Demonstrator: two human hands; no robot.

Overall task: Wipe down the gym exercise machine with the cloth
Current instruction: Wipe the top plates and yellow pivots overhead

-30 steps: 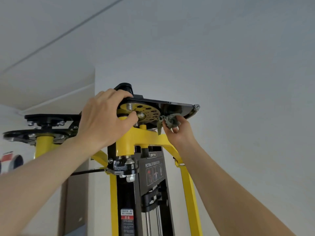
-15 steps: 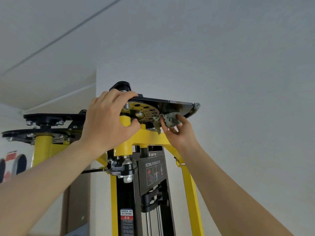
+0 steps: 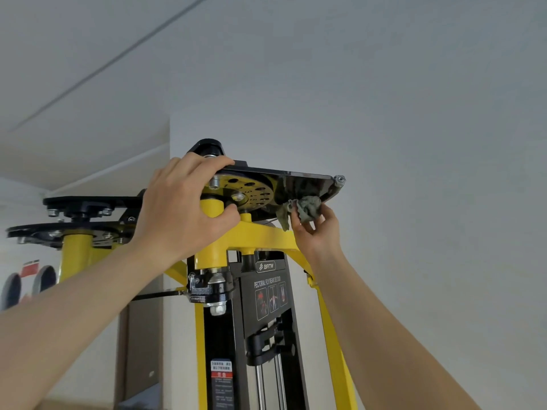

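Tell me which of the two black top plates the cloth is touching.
The nearer black plate, at right: the right hand holds the cloth against its underside. The far black plate, at left, is untouched.

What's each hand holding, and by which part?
Right hand pinches the bunched cloth from below, against the plate underside. Left hand grips the machine top: fingers over the plate, thumb on the yellow post.
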